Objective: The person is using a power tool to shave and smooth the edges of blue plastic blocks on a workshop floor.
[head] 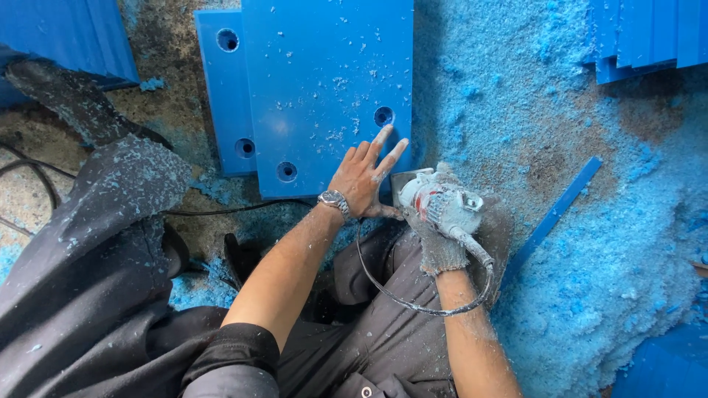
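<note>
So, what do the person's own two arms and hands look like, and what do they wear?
The left hand is bare, with a round silver metal wristwatch on the wrist and a dark grey sleeve pushed up above the elbow. The right hand wears a grey knitted work glove covered with pale blue dust; its forearm is bare and dusty too.

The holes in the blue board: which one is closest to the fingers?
The hole by the top blue board's right edge, just above the left hand's raised fingertips. The other holes sit further left, away from those fingers.
</note>
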